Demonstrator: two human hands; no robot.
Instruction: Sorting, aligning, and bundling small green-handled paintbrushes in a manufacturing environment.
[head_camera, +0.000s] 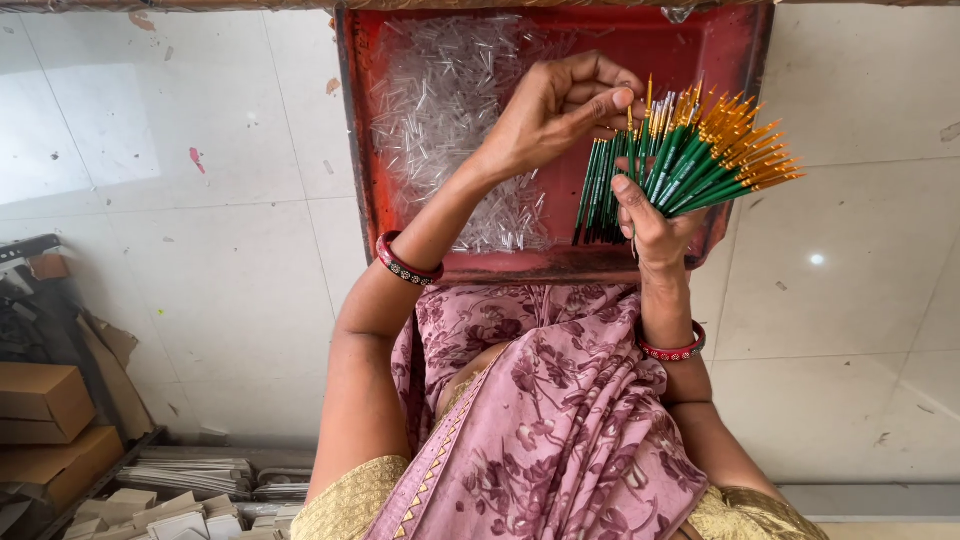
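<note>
Above a pink floral sari (560, 420), the right hand (655, 225) is gripping a fanned bundle of green paintbrushes (690, 160); the left hand (560, 105) is pinching one tip, clear caps (450, 110) still heaped in the red tray (560, 265).

Evenly and brightly lit by soft daylight; pale glare patch on tiled floor (100, 130) at far left, small specular spot at right. Shadows faint. Sharp centre, slight wide-angle stretch at edges; near left corner dimmer.

Likely workshop: brush bundle (690, 150), tray (735, 50), cartons (40, 400).
</note>
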